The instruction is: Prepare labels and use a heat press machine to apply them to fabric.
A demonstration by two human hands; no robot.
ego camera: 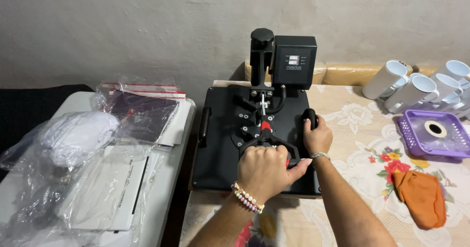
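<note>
Heat press (254, 139) handle lies crosswise, left hand (264, 171) clamped on mid-bar, right hand (317, 136) clamped on side grip

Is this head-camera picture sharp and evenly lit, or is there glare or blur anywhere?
In the head view, light is soft and even, with only faint shadows under the heat press; the left hand and right hand on its handles look sharp; glare shows on the clear plastic bags and the white mugs; edges bend slightly, as a wide lens does.

Black heat press (220, 144), closed, on floral tablecloth (362, 144).
</note>
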